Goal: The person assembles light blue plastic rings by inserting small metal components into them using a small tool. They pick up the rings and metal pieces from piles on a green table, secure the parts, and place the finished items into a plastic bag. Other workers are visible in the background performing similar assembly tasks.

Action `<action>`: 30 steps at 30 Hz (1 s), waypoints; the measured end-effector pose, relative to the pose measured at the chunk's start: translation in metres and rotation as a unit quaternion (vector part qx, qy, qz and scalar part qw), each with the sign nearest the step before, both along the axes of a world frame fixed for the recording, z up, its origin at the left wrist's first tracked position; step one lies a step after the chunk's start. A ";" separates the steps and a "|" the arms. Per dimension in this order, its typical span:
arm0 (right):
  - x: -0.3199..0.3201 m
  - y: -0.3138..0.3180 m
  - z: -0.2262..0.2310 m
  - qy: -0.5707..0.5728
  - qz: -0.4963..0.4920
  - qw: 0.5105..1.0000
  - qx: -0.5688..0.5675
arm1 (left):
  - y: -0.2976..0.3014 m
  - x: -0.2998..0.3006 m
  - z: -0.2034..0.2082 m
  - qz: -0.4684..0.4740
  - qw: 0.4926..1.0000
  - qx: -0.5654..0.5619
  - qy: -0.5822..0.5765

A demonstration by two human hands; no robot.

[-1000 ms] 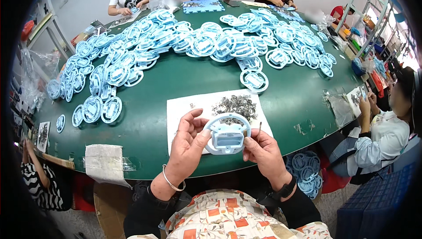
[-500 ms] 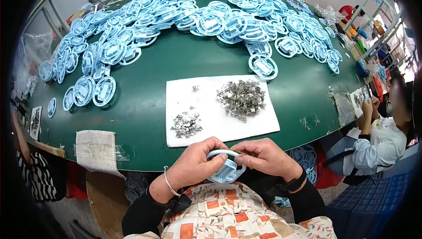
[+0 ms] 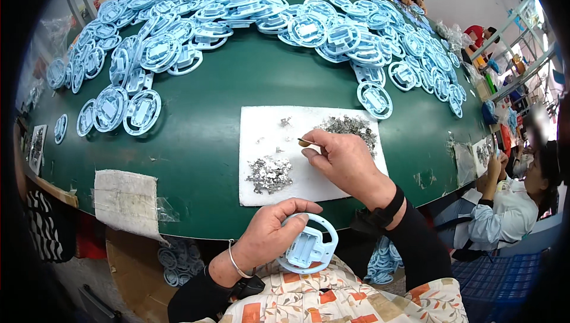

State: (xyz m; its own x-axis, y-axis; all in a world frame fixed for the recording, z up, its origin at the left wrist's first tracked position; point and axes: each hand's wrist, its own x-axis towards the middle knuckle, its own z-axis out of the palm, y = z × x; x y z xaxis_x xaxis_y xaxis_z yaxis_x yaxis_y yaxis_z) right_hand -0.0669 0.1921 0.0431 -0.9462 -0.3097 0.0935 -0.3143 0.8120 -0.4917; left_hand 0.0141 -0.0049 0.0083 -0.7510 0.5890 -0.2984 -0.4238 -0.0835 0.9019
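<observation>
So, looking around first: the green bench [image 3: 196, 186] is pretty crowded at the far side, with a big sprawling heap of light-blue wheel-shaped parts [image 3: 159, 51] running from left to right. Nearer, a white pad [image 3: 323, 183] sits close to the bench's front edge with metal bits on it: a smaller pile [image 3: 269, 174] toward its near left and a bigger pile [image 3: 353, 126] at its far right. The right grip [image 3: 350, 162] hangs over the pad and blocks part of that bigger pile. Off to the left there's a whitish cloth piece [image 3: 126, 201] draped over the edge, plus more blue parts [image 3: 177, 260] down below the bench. A co-worker in a pale shirt [image 3: 504, 219] sits over on the right. The wheel piece [image 3: 301, 249] being worked on is out in front of the bench's near edge, above the person's patterned clothing [image 3: 285, 299]. Its recessed side faces up at the camera, and the rectangular box in the middle has its long axis running away from the body, leaning a bit to the right. The left grip [image 3: 267, 234] pinches the rim at its far left, thumb on top, covering that bit of the ring. The right one has thumb and finger closed on a thin brownish thing [image 3: 304, 142] pointing left; too small to tell what it is.
</observation>
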 end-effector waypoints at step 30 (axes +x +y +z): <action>-0.055 0.002 0.005 -0.066 0.087 0.994 -0.031 | -0.007 -0.007 -0.010 -0.036 0.998 0.029 0.049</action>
